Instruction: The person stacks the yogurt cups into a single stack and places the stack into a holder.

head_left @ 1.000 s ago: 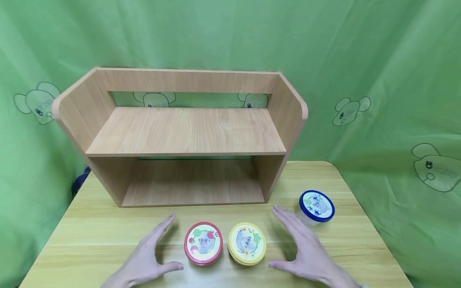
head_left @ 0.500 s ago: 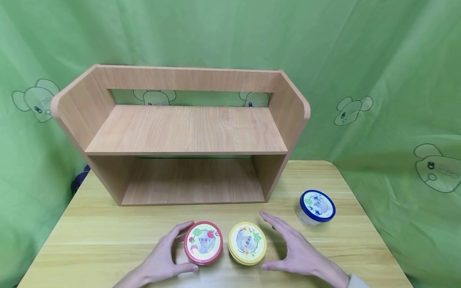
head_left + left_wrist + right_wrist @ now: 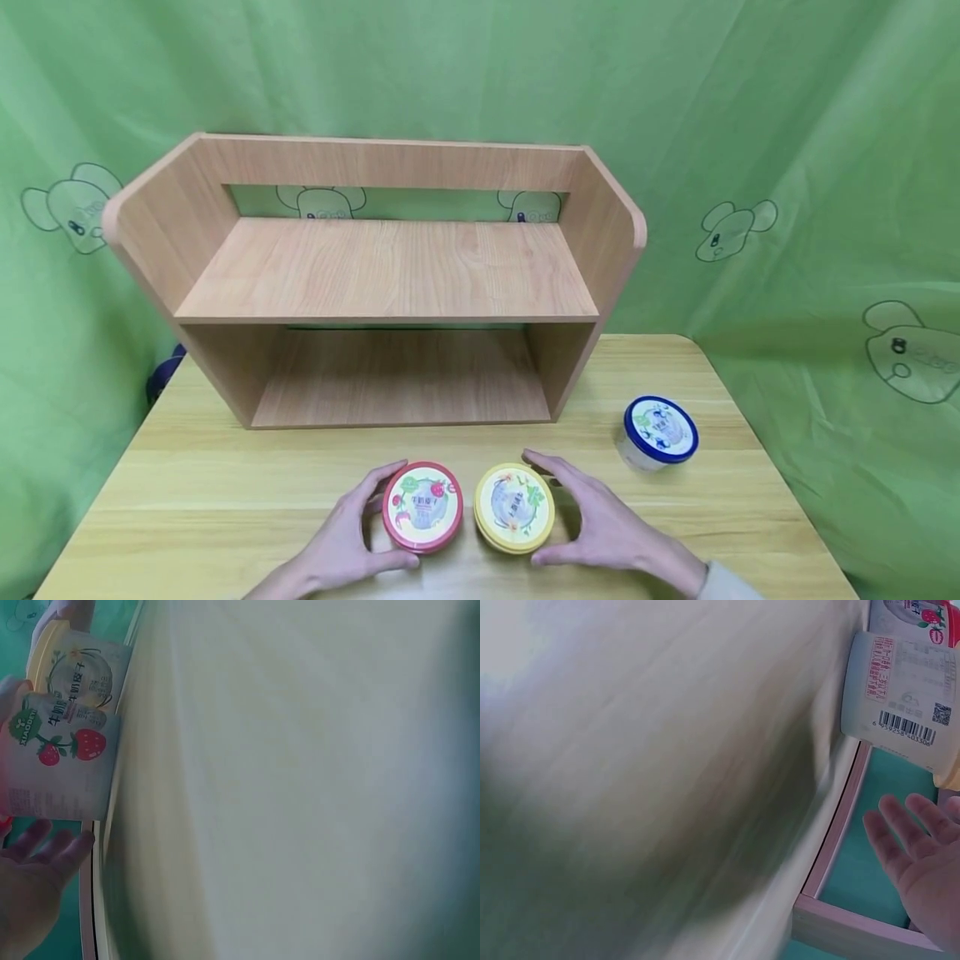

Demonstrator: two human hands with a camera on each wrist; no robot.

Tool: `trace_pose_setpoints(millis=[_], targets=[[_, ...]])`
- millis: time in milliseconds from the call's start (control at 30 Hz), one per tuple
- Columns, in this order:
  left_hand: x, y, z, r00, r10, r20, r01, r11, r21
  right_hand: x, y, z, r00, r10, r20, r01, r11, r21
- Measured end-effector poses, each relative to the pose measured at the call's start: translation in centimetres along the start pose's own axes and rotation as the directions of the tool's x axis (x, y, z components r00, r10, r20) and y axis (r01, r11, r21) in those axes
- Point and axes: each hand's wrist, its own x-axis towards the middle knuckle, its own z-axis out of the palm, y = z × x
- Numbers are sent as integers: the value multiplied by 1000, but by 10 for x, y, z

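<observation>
The right hand (image 3: 600,523) has drawn in toward the yellow-lidded tub (image 3: 514,508), its fingers and thumb spread apart beside it with a gap left between, while the left hand (image 3: 348,533) has come up around the red-lidded tub (image 3: 423,507), thumb and fingers parted; whether it presses there I cannot tell. Both tubs stand side by side toward the tabletop's near edge, so each hand now seems placed for a grip, while the blue-lidded tub (image 3: 660,430) sits untouched near the right edge.
</observation>
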Motion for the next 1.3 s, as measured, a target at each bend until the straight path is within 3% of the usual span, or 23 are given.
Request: trace_pose_setpoints(millis=[167, 400, 867, 1300], targets=[[2, 0, 1, 1000, 13, -2, -13, 1000, -22, 1, -1, 2, 1000, 28, 9, -27, 1000, -8], [2, 1, 0, 1000, 14, -10, -15, 999, -46, 2, 0, 6, 999, 49, 20, -50, 996, 70], [1, 2, 2, 1000, -16, -5, 16, 998, -68, 1, 1, 7, 994, 98, 55, -105, 985, 137], [3, 0, 2, 1000, -11, -3, 10, 998, -65, 3, 2, 8, 996, 80, 36, -85, 980, 182]])
